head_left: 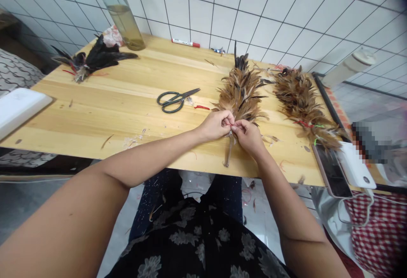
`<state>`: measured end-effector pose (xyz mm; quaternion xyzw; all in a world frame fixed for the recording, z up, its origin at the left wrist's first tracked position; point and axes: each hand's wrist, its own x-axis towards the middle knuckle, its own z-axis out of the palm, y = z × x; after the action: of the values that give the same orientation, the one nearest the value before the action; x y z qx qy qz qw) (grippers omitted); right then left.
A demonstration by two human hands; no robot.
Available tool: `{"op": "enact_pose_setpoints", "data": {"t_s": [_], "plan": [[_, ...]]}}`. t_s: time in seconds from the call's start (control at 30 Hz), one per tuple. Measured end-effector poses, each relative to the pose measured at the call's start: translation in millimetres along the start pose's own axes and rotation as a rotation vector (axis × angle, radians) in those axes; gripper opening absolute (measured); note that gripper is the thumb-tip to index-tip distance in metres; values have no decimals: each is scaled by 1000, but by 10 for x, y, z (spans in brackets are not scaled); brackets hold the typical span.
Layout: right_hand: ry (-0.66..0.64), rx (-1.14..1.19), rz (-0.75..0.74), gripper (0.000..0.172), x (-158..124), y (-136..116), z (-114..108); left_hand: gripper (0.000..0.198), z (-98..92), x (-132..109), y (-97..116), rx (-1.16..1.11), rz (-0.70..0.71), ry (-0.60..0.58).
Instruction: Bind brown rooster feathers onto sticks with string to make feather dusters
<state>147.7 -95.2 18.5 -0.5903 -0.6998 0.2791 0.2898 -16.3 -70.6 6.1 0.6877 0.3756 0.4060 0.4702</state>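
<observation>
A bundle of brown feathers (241,87) lies in front of me on the wooden table, its dark tip toward the wall. From its near end a thin pale stick (228,153) points toward me. Where feathers meet stick, my left hand (218,125) is closed, thumb and fingers pinching a red string (231,125). Right beside it, my right hand (249,137) pinches at the same string. The fingers partly hide the string. Left of the feathers are black-handled scissors (171,101), blades apart, and a short red string piece (202,107).
Black feathers (95,59) lie at the far left by a tall bottle (124,23). A red-capped marker (185,43) lies near the tiled wall. On the right are another brown feather bundle (295,93), a phone (332,171), a white power bank (356,165) and a pale bottle (349,68).
</observation>
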Motion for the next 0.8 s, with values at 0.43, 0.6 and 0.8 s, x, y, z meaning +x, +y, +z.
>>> {"op": "enact_pose_setpoints", "data": {"t_s": [0.43, 0.6, 0.8], "plan": [[-21, 57, 8, 15, 8, -1, -34, 16, 45, -22, 2, 44, -8, 67], [-3, 58, 33, 16, 20, 15, -54, 10, 42, -44, 27, 105, 33, 94], [49, 157, 141, 20, 56, 24, -26, 8, 23, -34, 32, 30, 7, 73]]}}
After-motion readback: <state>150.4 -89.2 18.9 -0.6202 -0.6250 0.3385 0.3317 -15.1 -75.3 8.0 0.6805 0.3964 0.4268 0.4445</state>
